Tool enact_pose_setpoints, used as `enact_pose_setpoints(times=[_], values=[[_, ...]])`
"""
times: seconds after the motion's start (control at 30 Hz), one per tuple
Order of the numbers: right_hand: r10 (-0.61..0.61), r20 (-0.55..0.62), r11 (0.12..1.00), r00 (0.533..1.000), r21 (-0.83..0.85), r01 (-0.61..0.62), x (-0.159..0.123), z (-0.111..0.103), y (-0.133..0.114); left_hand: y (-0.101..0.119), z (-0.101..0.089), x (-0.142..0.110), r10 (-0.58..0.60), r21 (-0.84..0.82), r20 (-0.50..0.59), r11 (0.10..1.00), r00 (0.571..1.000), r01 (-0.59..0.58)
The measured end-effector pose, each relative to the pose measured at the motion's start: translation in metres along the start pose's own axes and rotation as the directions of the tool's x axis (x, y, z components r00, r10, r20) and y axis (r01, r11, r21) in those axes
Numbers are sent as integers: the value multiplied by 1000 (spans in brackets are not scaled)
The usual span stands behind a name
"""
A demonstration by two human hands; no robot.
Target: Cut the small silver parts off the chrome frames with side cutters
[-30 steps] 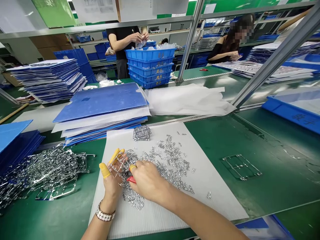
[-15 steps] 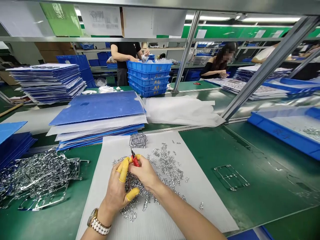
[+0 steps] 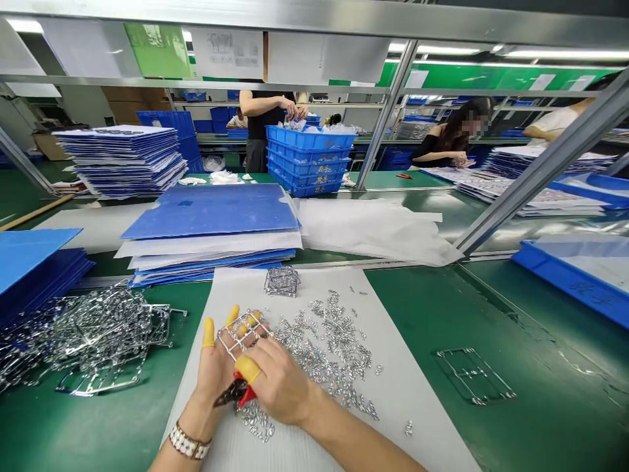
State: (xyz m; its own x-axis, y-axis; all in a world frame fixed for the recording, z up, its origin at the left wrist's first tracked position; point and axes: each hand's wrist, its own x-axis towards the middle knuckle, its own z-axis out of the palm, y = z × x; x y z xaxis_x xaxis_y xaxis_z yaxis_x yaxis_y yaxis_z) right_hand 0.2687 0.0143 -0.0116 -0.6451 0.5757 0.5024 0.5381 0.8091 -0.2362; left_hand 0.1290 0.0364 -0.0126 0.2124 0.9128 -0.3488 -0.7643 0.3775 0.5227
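Note:
My left hand [image 3: 216,364], with yellow finger cots, holds a shiny metal frame of small parts [image 3: 240,330] over the white corrugated sheet [image 3: 304,432]. Closed around red-handled cutters [image 3: 238,393], my right hand [image 3: 275,383] rests just below that frame. Several small silver pieces [image 3: 334,347] lie scattered on the sheet to the right of my hands. A small stack of frames [image 3: 281,280] sits at the sheet's far edge.
A tangled heap of metal frames [image 3: 83,334] lies at left. One bare frame [image 3: 474,375] lies on the green mat at right. Blue and white sheets [image 3: 206,229] are stacked behind, with blue crates [image 3: 309,160] beyond. Two other people work at far benches.
My left hand has opened out and turned the frame up flat. My right hand with the cutters has dropped from above the frame to below it.

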Motion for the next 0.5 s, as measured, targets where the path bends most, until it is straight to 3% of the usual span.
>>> enact_pose_setpoints(times=[0.13, 0.2, 0.27, 0.4, 0.5], values=[[-80, -19, 997, 997, -10, 79, -5, 12, -7, 1, -2, -1, -35, -87, 78, 995, 996, 42], [-9, -28, 997, 1000, 73, 11, -5, 7, -8, 0, -3, 0, -40, -109, 65, 993, 997, 47], [150, -39, 981, 988, 134, -144, -1, -3, -6, -1, -4, 1, -21, -109, 28, 994, 999, 24], [464, 113, 884, 879, 7, -468, 15, -23, -1, -2, -1, 1, 66, -33, -52, 997, 996, -68], [530, 255, 847, 809, -103, -522, 26, -30, 3, -5, 0, 1, 125, 65, -90, 991, 988, -120]])
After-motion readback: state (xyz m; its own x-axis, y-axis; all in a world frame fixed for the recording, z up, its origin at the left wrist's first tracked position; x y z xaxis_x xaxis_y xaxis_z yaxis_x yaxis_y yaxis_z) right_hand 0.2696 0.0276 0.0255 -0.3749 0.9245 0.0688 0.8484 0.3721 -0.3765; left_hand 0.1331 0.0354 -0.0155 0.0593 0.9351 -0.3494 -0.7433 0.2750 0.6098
